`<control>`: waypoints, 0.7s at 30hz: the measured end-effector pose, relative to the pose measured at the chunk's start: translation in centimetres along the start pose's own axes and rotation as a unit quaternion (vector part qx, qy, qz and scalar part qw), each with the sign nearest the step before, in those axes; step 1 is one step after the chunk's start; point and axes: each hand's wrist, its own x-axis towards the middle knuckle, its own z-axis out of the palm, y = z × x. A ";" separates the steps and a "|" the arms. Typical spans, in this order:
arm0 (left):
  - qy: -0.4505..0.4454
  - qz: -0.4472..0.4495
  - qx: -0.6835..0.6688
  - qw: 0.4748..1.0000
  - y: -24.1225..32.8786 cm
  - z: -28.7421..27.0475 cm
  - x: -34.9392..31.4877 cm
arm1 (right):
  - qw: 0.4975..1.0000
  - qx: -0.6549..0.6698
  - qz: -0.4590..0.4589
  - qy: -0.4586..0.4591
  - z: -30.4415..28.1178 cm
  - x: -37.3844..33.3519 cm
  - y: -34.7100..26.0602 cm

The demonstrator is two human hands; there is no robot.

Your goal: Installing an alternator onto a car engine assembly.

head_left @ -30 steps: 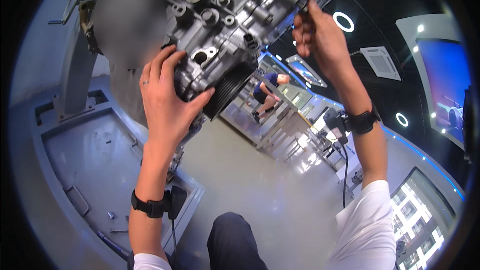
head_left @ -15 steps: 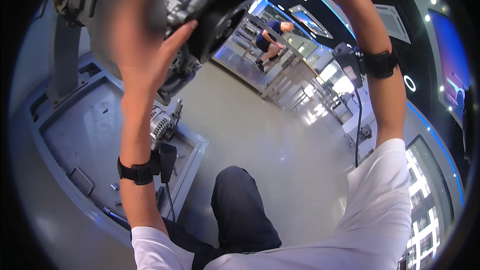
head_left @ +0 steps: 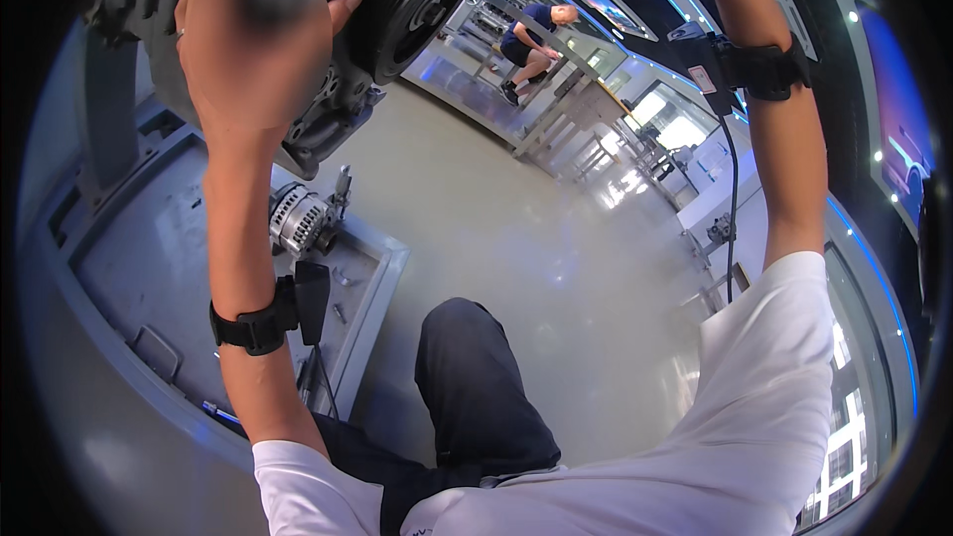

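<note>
Against the engine, left grip (head_left: 238,69): laid on the near side of the engine (head_left: 328,114), thumb angled out to the right; a blurred disc covers most of it, so I cannot tell whether the fingers grasp anything.
Right grip: past the upper edge of the view, its state impossible to tell; only the right forearm (head_left: 789,159) shows.
Engine: upper left of the scene, partly covered by the left grip and the blur.
Pulley (head_left: 422,15): black and ribbed, on the engine's right side, close to the left thumb.
Straps: black, one on the left forearm (head_left: 256,330), one on the right, each bearing a black box.
Alternator (head_left: 301,220): silver, finned, just right of the left forearm, in the tray.
Tray (head_left: 129,258): grey, rimmed, lower than the engine, at left.
Trouser leg (head_left: 475,387): dark, near, right of the tray.
Far person (head_left: 536,40): knees bent, dark top.
Screen (head_left: 896,109): blue, far right.
</note>
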 end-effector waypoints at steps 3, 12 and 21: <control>0.005 -0.010 -0.002 1.000 0.3 0.3 -0.1 | 0.953 0.200 0.224 -0.043 0.7 0.2 1.2; -0.009 -0.014 0.014 1.000 0.3 -0.3 -0.1 | 0.984 0.076 0.158 -0.013 0.3 0.2 -1.2; 0.024 0.048 0.015 0.998 -1.0 0.0 0.1 | 0.883 0.353 0.261 -0.168 0.4 1.3 1.4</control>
